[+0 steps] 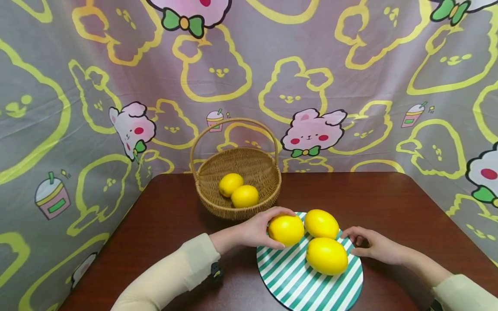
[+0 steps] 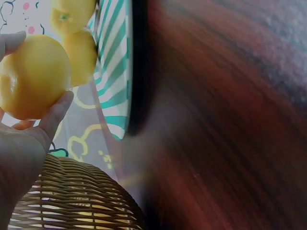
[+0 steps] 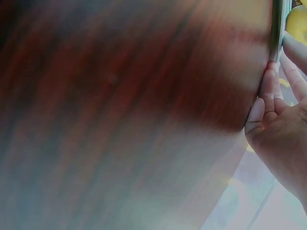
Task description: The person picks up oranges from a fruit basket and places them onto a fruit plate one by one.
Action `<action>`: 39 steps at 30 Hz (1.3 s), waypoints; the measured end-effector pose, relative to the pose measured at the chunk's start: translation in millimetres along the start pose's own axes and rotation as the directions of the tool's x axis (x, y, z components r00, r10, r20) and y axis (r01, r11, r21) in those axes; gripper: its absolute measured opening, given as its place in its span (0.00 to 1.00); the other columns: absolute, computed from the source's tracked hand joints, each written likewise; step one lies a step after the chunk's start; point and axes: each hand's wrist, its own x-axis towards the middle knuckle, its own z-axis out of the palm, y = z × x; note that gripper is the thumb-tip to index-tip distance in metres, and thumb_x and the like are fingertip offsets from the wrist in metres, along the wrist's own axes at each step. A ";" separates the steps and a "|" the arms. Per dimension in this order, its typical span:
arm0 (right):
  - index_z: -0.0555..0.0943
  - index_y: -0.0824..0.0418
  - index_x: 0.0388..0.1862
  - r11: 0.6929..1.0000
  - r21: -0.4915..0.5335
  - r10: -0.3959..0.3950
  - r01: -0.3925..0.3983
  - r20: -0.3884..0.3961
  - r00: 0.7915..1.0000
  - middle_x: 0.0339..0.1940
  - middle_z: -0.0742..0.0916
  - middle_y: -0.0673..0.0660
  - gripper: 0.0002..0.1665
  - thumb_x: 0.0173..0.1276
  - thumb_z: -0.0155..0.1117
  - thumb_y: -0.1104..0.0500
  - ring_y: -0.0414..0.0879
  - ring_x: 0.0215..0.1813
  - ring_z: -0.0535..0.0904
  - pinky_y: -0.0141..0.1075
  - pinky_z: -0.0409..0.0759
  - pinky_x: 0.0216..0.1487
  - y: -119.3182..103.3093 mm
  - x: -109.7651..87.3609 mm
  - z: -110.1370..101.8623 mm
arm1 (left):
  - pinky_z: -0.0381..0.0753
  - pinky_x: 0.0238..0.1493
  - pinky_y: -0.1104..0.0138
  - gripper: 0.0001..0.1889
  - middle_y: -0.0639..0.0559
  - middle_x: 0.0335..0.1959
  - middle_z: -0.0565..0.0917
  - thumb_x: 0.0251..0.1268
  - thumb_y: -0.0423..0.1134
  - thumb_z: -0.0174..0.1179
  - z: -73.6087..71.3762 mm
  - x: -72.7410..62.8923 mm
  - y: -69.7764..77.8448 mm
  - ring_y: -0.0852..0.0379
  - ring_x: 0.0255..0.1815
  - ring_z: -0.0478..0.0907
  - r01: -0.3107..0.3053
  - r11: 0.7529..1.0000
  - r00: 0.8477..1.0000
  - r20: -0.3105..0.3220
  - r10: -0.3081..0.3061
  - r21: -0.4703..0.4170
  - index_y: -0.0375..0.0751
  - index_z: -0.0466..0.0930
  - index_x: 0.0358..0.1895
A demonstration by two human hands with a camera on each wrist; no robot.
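Note:
My left hand [image 1: 258,231] grips a yellow lemon [image 1: 287,230] between thumb and fingers, over the left upper edge of a round green-and-white striped placemat [image 1: 289,280]. The left wrist view shows the same lemon [image 2: 36,79] with fingers round its sides. Two more lemons lie on the placemat: one at the back [image 1: 321,223] and a larger-looking one [image 1: 327,256] in front of it. At the placemat's right edge rests my right hand [image 1: 375,246], fingers loosely bent, fingertips at the rim and nothing held. In the right wrist view, that hand [image 3: 283,120] has its fingers low against the table.
A wicker basket [image 1: 249,166] with a tall arched handle stands behind the placemat to the left. Two lemons [image 1: 245,197] lie inside it. The dark red-brown wooden table [image 1: 163,216] meets a cartoon-patterned curtain [image 1: 249,77] at the back and sides.

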 end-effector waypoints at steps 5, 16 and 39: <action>0.72 0.63 0.59 1.000 0.004 0.021 -0.021 -0.001 1.000 0.39 0.75 0.57 0.21 0.69 0.63 0.60 0.44 0.38 0.72 0.33 0.74 0.36 -1.7 -0.1 0.0 | 0.71 0.57 0.65 0.39 0.57 0.62 0.70 0.51 0.38 0.74 0.9 2.6 -7.8 0.62 0.56 0.70 0.023 0.999 1.000 0.011 -0.023 0.024 0.53 0.64 0.67; 0.73 0.63 0.58 0.999 -0.033 -0.018 0.017 -0.018 1.000 0.39 0.75 0.55 0.21 0.69 0.63 0.60 0.43 0.38 0.72 0.33 0.74 0.35 -1.8 -0.6 -1.7 | 0.69 0.59 0.65 0.40 0.59 0.61 0.71 0.51 0.40 0.75 -0.7 8.9 -18.0 0.62 0.56 0.69 0.077 0.995 0.997 0.023 -0.079 0.058 0.55 0.64 0.67; 0.73 0.64 0.58 1.000 -0.012 -0.025 0.025 -0.011 1.000 0.39 0.76 0.55 0.20 0.69 0.63 0.61 0.44 0.38 0.72 0.33 0.74 0.36 0.7 -0.1 -0.2 | 0.71 0.55 0.65 0.39 0.56 0.63 0.69 0.56 0.37 0.72 4.7 20.1 -32.4 0.61 0.56 0.70 0.100 0.994 0.992 0.079 -0.103 0.048 0.55 0.61 0.69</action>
